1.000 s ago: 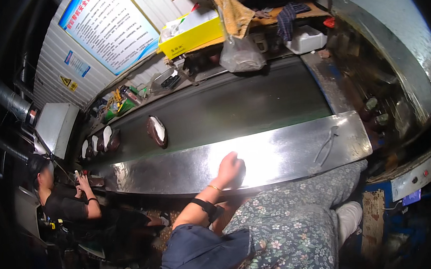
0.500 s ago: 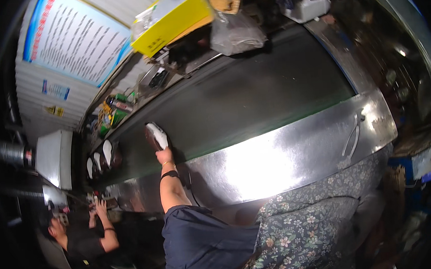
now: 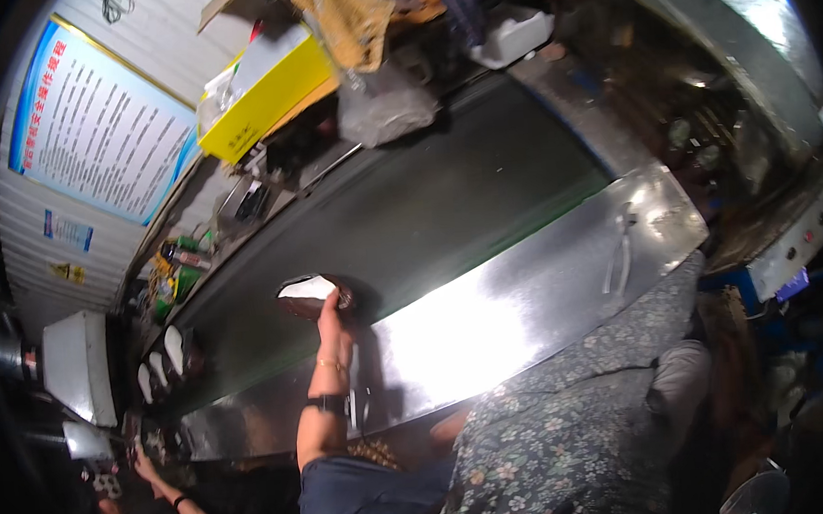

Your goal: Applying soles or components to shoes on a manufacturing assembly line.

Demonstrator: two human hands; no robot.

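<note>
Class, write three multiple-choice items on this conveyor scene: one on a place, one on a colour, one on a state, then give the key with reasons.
1. Where is the shoe that the left hand grips?
A on the dark belt
B on the floor
C inside the box

2. What colour is the box behind the belt?
A red
B yellow
C black

3. The pliers on the steel ledge are
A held
B hanging
C lying untouched

Key: A, it sits at the belt's near edge; B, its side is bright yellow; C, no hand is near them.
</note>
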